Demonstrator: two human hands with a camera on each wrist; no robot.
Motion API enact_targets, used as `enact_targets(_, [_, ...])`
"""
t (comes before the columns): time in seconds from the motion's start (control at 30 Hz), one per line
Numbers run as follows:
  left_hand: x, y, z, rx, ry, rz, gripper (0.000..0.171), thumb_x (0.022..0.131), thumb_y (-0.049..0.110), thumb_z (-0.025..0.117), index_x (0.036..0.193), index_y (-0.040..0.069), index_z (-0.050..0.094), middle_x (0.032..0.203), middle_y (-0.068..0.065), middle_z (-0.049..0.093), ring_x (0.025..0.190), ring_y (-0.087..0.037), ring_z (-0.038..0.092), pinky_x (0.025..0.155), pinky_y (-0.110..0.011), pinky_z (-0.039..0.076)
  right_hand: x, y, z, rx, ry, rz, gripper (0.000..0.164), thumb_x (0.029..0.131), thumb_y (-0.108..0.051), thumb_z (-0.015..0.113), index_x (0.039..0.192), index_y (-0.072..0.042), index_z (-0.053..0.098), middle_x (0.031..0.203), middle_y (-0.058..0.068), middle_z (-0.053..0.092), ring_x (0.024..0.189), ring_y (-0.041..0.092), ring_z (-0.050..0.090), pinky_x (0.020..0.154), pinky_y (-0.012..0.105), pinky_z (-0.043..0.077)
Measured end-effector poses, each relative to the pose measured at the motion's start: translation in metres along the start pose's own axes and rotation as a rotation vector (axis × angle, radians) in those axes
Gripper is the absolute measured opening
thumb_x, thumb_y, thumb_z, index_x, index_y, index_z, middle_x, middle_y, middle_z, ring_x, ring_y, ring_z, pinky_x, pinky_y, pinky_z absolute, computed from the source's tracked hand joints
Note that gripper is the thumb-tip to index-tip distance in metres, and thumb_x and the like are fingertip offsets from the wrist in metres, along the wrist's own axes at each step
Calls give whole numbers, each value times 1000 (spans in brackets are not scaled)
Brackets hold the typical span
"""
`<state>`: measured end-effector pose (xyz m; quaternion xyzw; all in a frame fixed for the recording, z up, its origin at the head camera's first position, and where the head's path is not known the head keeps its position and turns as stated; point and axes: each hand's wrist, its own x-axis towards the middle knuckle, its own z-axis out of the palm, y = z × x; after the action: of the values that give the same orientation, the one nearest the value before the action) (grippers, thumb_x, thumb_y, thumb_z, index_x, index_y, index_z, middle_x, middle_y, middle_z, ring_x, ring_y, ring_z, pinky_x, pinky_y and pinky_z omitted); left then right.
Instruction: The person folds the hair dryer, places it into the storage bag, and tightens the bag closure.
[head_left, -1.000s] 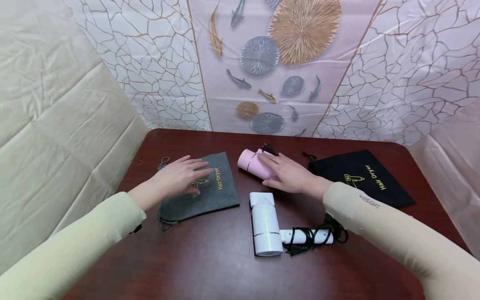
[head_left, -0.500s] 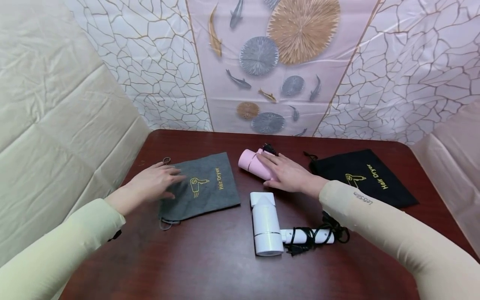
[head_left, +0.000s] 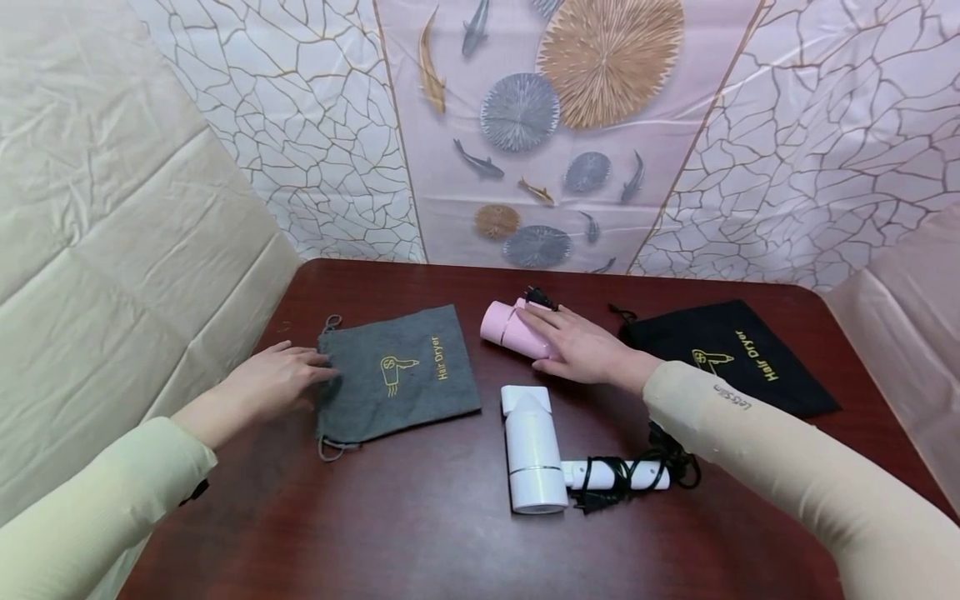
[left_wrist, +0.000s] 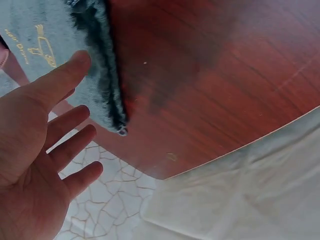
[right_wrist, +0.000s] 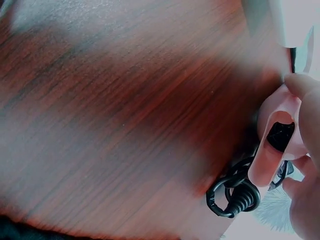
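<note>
Across the reddish-brown table (head_left: 420, 508) I see a grey drawstring pouch (head_left: 412, 375) by the left hand (head_left: 273, 379), fingers parted, and a pink hair dryer (head_left: 517, 331) clasped under the right hand (head_left: 585, 343).

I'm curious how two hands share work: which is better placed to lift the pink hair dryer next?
Probably the right hand: it rests on the pink hair dryer. The left hand is farther off, by the drawstring edge of the grey bag.

The cream right sleeve (head_left: 783, 454) bears dark lettering (head_left: 732, 397).
</note>
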<state>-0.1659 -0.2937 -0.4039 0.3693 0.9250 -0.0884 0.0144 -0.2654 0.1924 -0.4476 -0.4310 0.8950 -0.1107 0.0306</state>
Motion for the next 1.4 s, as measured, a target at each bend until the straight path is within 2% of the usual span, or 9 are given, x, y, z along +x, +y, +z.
enact_targets(0.4, [0,-1,20,-10,36,54,46,75,16,96,118,9,80,124,-18,74,118,-36,70,101,-56,55,6,-3,6,-44,34,8,92,98,-40,79,168,-4,30,168,26,36,155,40,38,126,63,29])
enact_targets(0.6, [1,-2,28,11,40,79,43,75,16,96,114,10,81,122,-16,75,115,-34,71,100,-54,57,9,0,7,-79,38,-6,86,100,-34,78,167,-4,33,166,25,40,152,39,44,125,62,31])
enact_targets(0.83, [3,1,30,12,24,68,29,82,14,91,110,12,83,121,-14,75,117,-34,71,101,-52,56,6,2,6,-61,36,-8,83,101,-30,76,167,-6,33,167,23,40,149,42,46,125,61,33])
enact_targets(1.0, [5,1,34,2,92,101,14,87,13,86,100,13,81,114,-10,76,110,-32,71,97,-50,57,3,2,6,-54,62,-19,81,101,-31,75,167,-7,35,166,23,42,145,47,50,117,62,42])
enact_targets(1.1, [8,0,35,6,125,125,8,88,14,85,95,14,79,108,-8,75,104,-29,72,94,-48,57,2,2,5,-46,76,-17,80,101,-31,75,167,-9,36,166,22,43,146,44,49,113,62,46])
enact_targets(1.3, [16,1,28,-32,160,146,14,87,12,85,86,16,72,98,-2,73,95,-23,71,89,-46,57,0,1,3,-42,85,-4,78,101,-31,76,166,-9,39,165,22,44,146,43,49,110,64,48])
enact_targets(1.4, [17,0,24,-60,142,134,17,86,9,86,87,17,70,98,-1,74,94,-21,71,86,-47,57,0,0,1,-51,89,2,78,100,-30,77,166,-9,40,164,22,45,144,45,51,108,65,49])
